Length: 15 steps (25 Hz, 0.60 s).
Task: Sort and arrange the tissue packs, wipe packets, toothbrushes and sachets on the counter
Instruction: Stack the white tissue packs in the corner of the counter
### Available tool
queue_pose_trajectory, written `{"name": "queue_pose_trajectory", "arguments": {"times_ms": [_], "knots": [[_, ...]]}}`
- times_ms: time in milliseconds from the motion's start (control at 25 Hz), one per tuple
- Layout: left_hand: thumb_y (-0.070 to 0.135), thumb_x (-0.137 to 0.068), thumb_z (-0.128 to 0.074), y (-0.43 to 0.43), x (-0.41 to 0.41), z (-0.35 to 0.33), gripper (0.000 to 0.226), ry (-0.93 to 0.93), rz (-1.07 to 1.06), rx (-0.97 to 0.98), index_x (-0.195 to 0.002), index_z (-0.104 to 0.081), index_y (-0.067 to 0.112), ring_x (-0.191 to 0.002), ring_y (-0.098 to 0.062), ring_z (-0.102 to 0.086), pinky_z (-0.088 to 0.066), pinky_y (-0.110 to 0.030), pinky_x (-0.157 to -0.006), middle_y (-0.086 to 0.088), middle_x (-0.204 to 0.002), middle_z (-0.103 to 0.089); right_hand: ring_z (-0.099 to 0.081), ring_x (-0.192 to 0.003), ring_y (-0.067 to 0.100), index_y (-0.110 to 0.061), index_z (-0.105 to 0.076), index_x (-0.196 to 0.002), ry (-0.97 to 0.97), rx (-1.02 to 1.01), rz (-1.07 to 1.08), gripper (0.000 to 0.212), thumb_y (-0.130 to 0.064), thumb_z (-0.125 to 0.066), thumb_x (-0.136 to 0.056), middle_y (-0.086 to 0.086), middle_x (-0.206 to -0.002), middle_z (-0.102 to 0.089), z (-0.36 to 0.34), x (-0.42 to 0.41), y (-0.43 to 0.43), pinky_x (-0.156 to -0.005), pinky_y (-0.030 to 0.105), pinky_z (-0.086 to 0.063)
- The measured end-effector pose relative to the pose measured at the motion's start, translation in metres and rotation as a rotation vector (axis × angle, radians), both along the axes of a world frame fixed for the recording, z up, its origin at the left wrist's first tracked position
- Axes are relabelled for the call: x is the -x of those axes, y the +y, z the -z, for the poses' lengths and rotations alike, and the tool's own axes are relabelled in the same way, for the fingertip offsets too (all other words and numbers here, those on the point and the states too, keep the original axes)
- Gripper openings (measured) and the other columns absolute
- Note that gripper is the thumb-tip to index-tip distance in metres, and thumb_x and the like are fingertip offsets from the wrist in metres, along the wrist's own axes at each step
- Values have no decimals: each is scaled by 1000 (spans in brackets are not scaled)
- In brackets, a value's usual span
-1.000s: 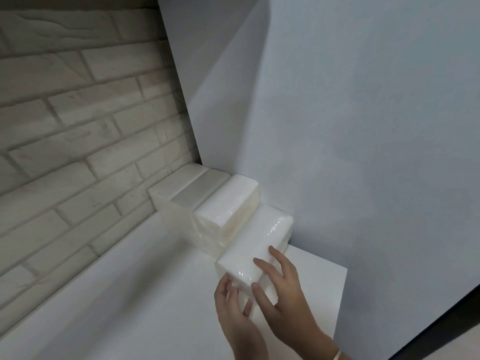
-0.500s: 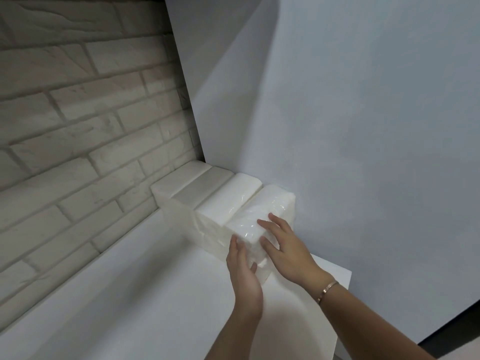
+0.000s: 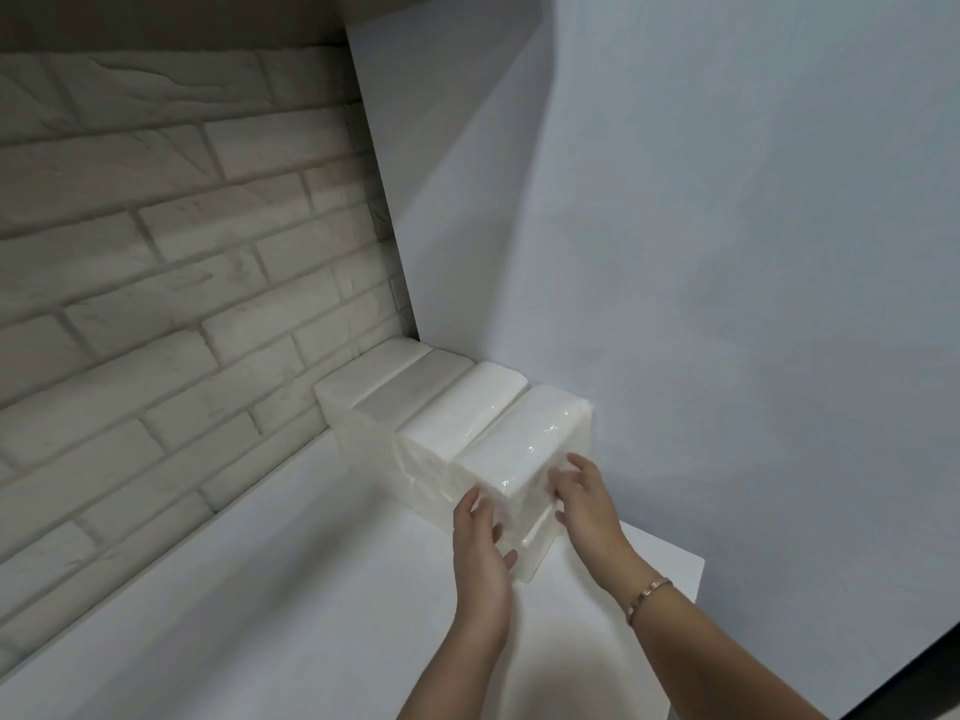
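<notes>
Two bare forearms reach in from the lower edge over a plain white matte surface (image 3: 249,605). The right wrist wears a thin rose-gold metal bangle (image 3: 649,597).

The left hand (image 3: 480,548) stands on edge with its palm turned rightward. Its fingers (image 3: 475,506) are nearly straight and laid flat against the near left end of the stack, with the thumb splayed lower down on the same end face. Its grip is wide, pressing rather than clasping.

The right hand (image 3: 589,506) sits just across from it. Its fingers (image 3: 566,475) are bent and hooked over the near right corner of the top tissue pack (image 3: 524,439), a white rectangular block in glossy clear plastic wrap. This grip is narrow and holds that corner.

The top tissue pack lies between the two hands, its near end touching both and its length running away from the person. It rests on at least one lower pack (image 3: 535,543), also white and wrapped, whose bottom edge meets the surface. Its right long side is close to a plain pale grey-blue wall (image 3: 727,241); whether it touches cannot be told.

Just beside it on the left, a row of similar white packs (image 3: 457,402) stands side by side, also stacked, reaching back into the corner. There the pale wall meets a whitewashed brick wall (image 3: 171,236) that runs along the far left edge of the surface.
</notes>
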State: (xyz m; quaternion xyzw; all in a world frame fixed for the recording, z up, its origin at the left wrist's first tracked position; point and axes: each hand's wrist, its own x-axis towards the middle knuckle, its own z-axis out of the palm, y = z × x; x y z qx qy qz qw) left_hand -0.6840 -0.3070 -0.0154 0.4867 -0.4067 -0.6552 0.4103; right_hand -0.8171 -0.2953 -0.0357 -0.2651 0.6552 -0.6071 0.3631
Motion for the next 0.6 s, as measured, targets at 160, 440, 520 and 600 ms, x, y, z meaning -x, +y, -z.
{"name": "queue_pose_trajectory", "arguments": {"times_ms": [160, 440, 520, 600], "knots": [[41, -105, -43, 3, -4, -8, 34, -27, 48, -35, -140, -46, 44, -121, -20, -59, -56, -48, -97, 19, -128, -53, -48, -139, 16, -29, -43, -152, -78, -83, -135, 57, -51, -53, -100, -6, -150, -51, -3, 11, 1, -117, 48, -39], [31, -104, -50, 9, -24, 3, 28, -81, 18, 10, -131, -60, 30, -107, -25, -69, -54, -44, -93, 8, -124, -63, -47, -138, 22, -29, -45, -152, -149, -56, -17, 50, -30, -55, -103, -3, -150, -48, -11, 1, 28, -109, 48, -46], [26, -102, -53, 17, -35, 10, 24, -110, -15, 17, -124, -63, 29, -103, -27, -70, -54, -40, -85, 0, -114, -69, -49, -136, 19, -30, -47, -150, -134, -38, 32, 49, -27, -56, -102, -2, -149, -50, -6, -10, 38, -113, 50, -44], [22, -101, -55, 27, -53, 14, 23, -117, -40, 17, -121, -62, 30, -98, -26, -70, -54, -39, -79, -1, -105, -69, -52, -131, 16, -34, -51, -145, -88, -24, 83, 46, -22, -57, -101, -5, -145, -53, -3, -27, 49, -113, 49, -43]]}}
